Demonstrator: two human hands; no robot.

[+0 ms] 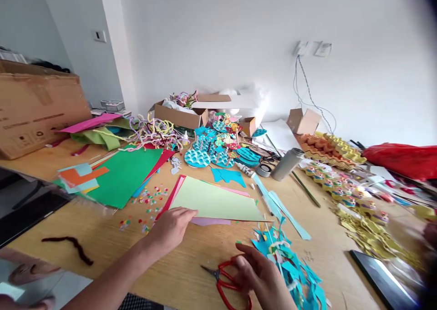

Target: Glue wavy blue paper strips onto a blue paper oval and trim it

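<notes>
A pale green sheet of paper [215, 198] lies on top of a small stack of coloured sheets, with red, pink and purple edges showing beneath. My left hand [174, 228] is closed at its near left corner, fingertips on the paper. Red-handled scissors [227, 278] rest on the table, blades pointing left. Over their handles is my right hand [264, 273], thumb and forefinger apart; whether it touches the handles I cannot tell. Blue paper scraps [300, 273] lie beside and partly behind this hand.
Green card [124, 178] and paper confetti [153, 198] lie left. Behind are blue egg-carton crafts [198, 156], pipe cleaners [157, 130] and a metal bottle [288, 164]. A phone [382, 278] and yellow scraps [372, 237] lie right. A brown pipe cleaner [73, 244] is near the front edge.
</notes>
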